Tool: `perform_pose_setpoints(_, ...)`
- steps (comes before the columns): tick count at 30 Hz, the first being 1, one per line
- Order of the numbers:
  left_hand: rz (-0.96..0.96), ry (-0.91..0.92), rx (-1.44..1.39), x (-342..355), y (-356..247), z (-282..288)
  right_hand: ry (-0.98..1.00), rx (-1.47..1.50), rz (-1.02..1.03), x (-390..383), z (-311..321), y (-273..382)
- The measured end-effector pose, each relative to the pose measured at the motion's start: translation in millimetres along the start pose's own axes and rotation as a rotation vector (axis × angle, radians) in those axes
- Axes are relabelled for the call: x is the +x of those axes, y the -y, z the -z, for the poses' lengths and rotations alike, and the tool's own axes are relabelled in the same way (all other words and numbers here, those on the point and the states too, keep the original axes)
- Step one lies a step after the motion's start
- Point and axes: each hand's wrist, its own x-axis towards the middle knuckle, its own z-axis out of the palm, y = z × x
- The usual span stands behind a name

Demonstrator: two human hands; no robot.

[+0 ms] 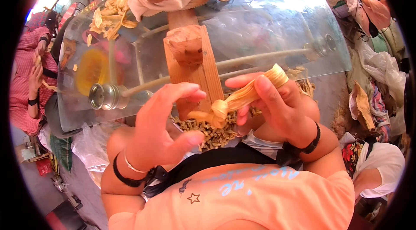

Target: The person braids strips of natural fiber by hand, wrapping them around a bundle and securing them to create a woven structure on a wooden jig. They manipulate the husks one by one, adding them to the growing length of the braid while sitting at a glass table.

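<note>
clear plastic shield (277,26); right hand (277,104) pinches knotted husk (236,102).

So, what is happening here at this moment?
A person in an orange shirt holds a knotted strip of dried yellow husk in the right hand. The left hand is open beside it, fingers spread, holding nothing. Below lies a pile of small knotted pieces, in front of a wooden post. Another person in pink sits at the left.

husk strip (242,97) | pale yellow, knotted at lower end | slanted, in right hand (277,104)
</note>
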Motion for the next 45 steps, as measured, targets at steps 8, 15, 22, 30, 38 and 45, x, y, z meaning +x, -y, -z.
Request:
perform_pose_setpoints(8,-0.092,0.017,-0.032,-7,-3,-26,0.099,-0.066,0.134,10,-6,-12)
perform_pose_setpoints(15,-0.289,-0.104,0.028,-6,-2,-23,0.282,0.495,-0.02,13,-4,-15)
perform_pose_setpoints(22,-0.218,-0.2,-0.029,-19,9,-3,-0.02,0.472,-0.113,3,5,-9)
perform_pose_setpoints(30,0.345,0.018,-0.897,-18,-9,-10,0.626,-0.516,-0.548,14,6,9)
perform_pose_setpoints(38,0.151,0.041,-0.369,-13,4,-22,0.329,-0.7,0.342,19,-10,-12)
perform_pose_setpoints(45,0.398,-0.218,-0.044,-3,15,13,0.038,-0.784,0.506,58,1,-15)
